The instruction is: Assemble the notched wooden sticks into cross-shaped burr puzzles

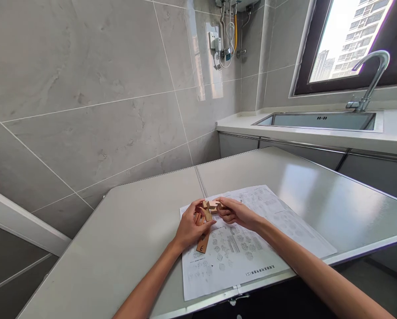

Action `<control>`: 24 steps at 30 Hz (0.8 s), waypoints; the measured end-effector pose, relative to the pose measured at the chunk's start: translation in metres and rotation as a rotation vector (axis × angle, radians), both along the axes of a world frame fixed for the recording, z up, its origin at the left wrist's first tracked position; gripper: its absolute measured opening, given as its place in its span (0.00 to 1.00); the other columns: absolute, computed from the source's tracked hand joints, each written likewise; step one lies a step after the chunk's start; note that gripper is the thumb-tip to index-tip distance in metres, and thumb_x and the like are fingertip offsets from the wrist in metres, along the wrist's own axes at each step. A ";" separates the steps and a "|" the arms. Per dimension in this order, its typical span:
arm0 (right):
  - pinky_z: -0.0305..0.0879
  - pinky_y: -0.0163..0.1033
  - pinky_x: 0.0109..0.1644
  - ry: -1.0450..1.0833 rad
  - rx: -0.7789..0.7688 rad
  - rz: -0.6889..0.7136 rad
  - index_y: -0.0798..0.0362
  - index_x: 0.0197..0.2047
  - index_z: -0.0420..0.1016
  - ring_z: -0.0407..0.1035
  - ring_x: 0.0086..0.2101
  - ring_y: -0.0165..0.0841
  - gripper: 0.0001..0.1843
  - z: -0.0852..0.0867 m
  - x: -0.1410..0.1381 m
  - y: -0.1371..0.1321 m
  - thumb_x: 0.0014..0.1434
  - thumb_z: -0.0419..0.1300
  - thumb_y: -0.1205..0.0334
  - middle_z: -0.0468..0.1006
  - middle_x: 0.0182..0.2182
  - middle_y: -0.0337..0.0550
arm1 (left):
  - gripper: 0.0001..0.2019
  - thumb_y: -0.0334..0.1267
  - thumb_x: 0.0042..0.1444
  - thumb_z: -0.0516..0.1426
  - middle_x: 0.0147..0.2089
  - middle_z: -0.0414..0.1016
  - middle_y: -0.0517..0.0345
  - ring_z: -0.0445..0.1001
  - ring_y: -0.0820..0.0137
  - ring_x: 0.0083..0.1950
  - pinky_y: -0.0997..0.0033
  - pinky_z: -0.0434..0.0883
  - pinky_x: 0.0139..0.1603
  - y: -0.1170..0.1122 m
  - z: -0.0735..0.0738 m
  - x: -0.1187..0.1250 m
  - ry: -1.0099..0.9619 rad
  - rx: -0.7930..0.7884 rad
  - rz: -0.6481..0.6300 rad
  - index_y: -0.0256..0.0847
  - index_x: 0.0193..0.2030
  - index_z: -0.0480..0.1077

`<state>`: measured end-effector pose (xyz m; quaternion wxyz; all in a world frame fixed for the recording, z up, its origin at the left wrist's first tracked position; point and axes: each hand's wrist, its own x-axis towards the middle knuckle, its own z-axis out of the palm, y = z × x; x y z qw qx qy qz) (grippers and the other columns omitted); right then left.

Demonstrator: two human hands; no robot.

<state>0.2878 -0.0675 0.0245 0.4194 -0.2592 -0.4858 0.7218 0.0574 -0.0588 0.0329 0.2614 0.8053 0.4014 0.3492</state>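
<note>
Above the printed sheet [278, 239], my left hand [190, 227] is closed around several small notched wooden puzzle blocks [208, 214], with the thumb along the near side. My right hand [234, 212] pinches the right end of a paler wooden block [213, 204], which touches the blocks in my left hand. Whether the pieces are locked together I cannot tell. A flat wooden strip [203, 244] with a dark mark at its lower end lies beneath my left hand, over the paper. Its upper part is hidden by the fingers.
The pale folding table [145, 221] has a seam running across its middle. Beyond its right side stands a counter with a sink [324, 120] and a faucet [371, 79]. A grey tiled wall [95, 88] borders the far left side, with a socket [213, 40] and pipes higher up.
</note>
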 end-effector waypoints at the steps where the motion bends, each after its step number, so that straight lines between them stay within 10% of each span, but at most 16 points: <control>1: 0.36 0.34 0.25 -0.015 0.008 0.012 0.49 0.45 0.66 0.38 0.23 0.26 0.22 -0.001 -0.001 -0.001 0.68 0.58 0.37 0.49 0.26 0.29 | 0.33 0.49 0.54 0.71 0.52 0.79 0.56 0.78 0.63 0.52 0.59 0.73 0.60 0.000 0.000 0.000 -0.008 0.000 0.001 0.48 0.64 0.66; 24: 0.49 0.33 0.27 -0.349 0.375 -0.024 0.46 0.52 0.55 0.53 0.23 0.28 0.25 -0.014 -0.009 -0.005 0.71 0.51 0.33 0.65 0.24 0.26 | 0.32 0.48 0.53 0.72 0.55 0.79 0.53 0.79 0.60 0.54 0.56 0.76 0.59 -0.004 0.006 0.003 -0.061 -0.063 -0.126 0.48 0.62 0.70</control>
